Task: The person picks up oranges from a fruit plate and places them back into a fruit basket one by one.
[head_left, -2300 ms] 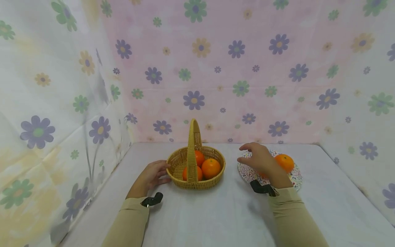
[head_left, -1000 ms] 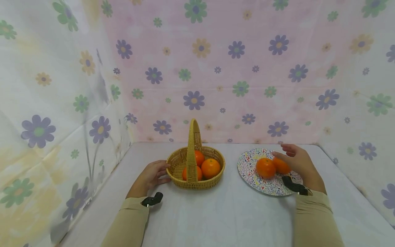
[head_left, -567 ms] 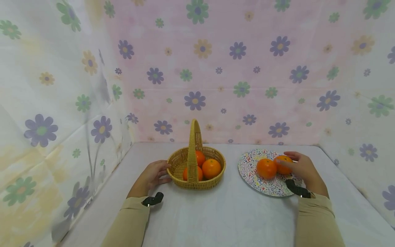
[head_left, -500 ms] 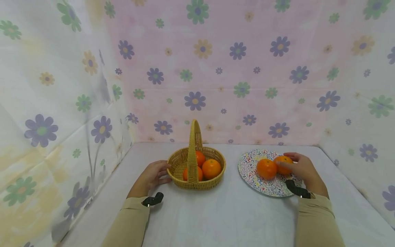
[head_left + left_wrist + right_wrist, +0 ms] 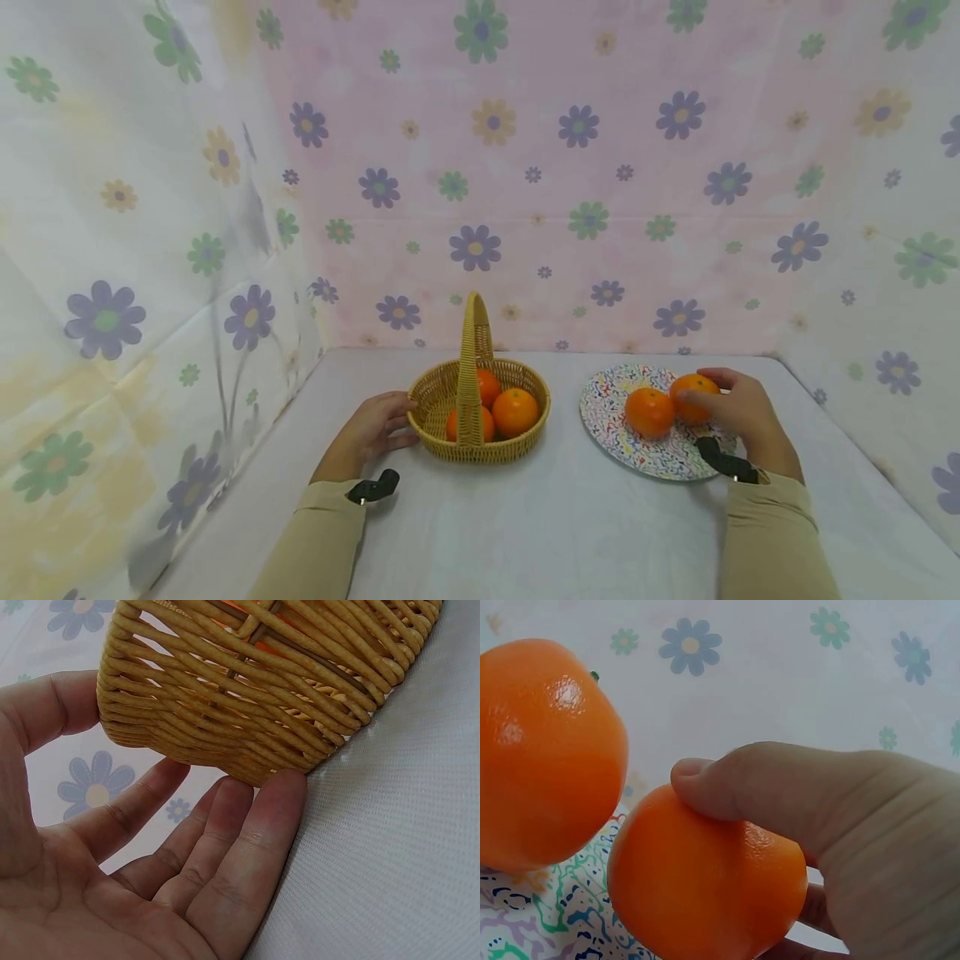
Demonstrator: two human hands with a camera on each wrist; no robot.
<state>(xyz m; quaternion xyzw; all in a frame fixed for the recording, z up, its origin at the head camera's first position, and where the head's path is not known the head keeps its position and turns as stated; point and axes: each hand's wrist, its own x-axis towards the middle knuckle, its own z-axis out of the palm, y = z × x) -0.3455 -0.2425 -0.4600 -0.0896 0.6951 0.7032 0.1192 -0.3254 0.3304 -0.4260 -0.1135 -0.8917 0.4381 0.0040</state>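
Note:
My right hand point(image 5: 746, 417) grips an orange point(image 5: 693, 398) at the right of the patterned round plate point(image 5: 609, 417). In the right wrist view the thumb presses on this orange point(image 5: 697, 877), while the other fingers are mostly hidden behind it. A second orange point(image 5: 649, 413) sits on the plate just to its left. My left hand point(image 5: 371, 429) touches the left side of the yellow wicker basket point(image 5: 480, 452). The left wrist view shows extended fingers point(image 5: 240, 862) resting against the woven wall point(image 5: 225, 712). Inside the basket lie three oranges point(image 5: 515, 412), partly behind its handle.
The basket's tall arched handle point(image 5: 468, 367) rises above the rim. A white cloth point(image 5: 555, 525) covers the table, and bare cloth separates basket and plate. Flower-patterned fabric point(image 5: 525, 200) encloses the back and both sides.
From beside the basket, my right hand has moved right to the plate and closed around the right-hand orange, which has shifted slightly up and right. My left hand stays at the basket.

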